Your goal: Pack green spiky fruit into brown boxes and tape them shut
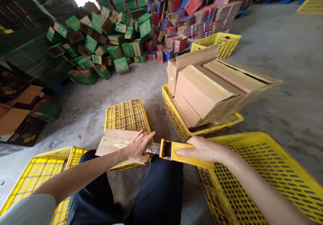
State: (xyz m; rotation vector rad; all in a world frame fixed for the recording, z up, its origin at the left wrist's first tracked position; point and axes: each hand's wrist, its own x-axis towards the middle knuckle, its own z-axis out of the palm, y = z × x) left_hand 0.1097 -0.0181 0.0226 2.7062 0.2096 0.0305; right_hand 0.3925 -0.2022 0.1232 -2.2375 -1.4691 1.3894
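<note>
Dark knees (160, 188) crowd the gridded plastic crate (126, 114) bearing a flat carton (113, 142); yellow baskets (272, 171) flank both sides, one heaped with cardboard boxes (195, 95). Left hand (140, 146), fingers spread, lies on the carton; right hand (203, 149) grips the smooth dispenser (174, 151), glossy tape (154, 148) stretching between. Green boxes (121, 65) litter rough concrete (277, 56).

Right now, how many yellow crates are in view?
At least 6: the centre crate under the cardboard, the lower-left crate, the lower-right crate, the crate holding brown boxes, the far crate behind those, and the top-right crate. More may be stacked or hidden.
</note>
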